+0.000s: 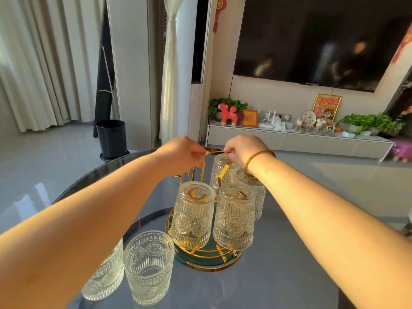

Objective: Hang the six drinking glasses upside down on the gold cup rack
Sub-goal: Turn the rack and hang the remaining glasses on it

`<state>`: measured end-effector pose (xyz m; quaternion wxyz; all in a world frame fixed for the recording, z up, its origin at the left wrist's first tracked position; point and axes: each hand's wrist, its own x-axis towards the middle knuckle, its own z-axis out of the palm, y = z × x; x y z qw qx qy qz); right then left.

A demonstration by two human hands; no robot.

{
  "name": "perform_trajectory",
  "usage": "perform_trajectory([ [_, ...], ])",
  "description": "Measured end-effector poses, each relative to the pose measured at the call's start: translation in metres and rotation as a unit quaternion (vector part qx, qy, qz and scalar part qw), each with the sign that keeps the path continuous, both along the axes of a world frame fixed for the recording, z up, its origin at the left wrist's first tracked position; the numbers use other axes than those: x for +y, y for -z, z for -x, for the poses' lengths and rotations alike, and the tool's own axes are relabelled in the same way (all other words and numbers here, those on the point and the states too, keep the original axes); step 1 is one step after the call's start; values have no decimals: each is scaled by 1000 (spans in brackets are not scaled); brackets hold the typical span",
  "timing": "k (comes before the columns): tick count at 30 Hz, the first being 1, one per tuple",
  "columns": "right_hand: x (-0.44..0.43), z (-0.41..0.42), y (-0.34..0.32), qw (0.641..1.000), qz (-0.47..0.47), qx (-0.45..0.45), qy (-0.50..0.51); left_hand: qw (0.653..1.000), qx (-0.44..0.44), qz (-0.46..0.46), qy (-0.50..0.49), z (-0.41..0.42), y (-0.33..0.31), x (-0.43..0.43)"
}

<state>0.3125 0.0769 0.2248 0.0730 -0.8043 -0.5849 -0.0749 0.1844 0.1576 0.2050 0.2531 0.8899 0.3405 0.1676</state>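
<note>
Nearest you, at about seven o'clock on the round glass table, two embossed drinking glasses stand upright, mouths up and off the rack. One upright glass is in full view; the second upright glass sits just beside it to the left and is half hidden under your left forearm. Both stand well apart from your hands, back toward your body.

Past them, toward twelve o'clock, the gold cup rack rests on the table on its round green-and-gold base. Four glasses hang on it upside down. Two are on the near side: the front left glass and the front right glass, side by side and close together. Two are behind them: a rear glass near the rack's centre post, and a right rear glass, partly covered by your right wrist. That makes six glasses counted: four hung, two not yet hung.

Farther on, at the top of the rack, both your hands meet on its gold loop handle. Your left hand has its fingers curled around the handle's left end, and your right hand pinches the right end. A braided cord bracelet circles your right wrist.
</note>
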Motion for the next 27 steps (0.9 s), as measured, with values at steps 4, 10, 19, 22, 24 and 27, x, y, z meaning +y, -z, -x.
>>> perform_trajectory([
  [4,3,-3,6,999,-29,4,-18,1000,2,-21,-2,4,-3,-3],
  [10,15,-15,7,998,-36,17,-45,997,3,-75,26,-2,-4,-26],
  [19,30,-44,9,993,-68,95,-28,983,-33,-173,44,-41,16,-32],
  [22,31,-48,16,981,-90,167,-34,986,-39,-161,34,-37,21,-15],
  [24,27,-47,17,975,-120,186,-30,986,2,-163,41,-30,30,-7],
  [27,16,-41,18,962,-164,219,-6,986,94,-127,54,-20,45,-3],
])
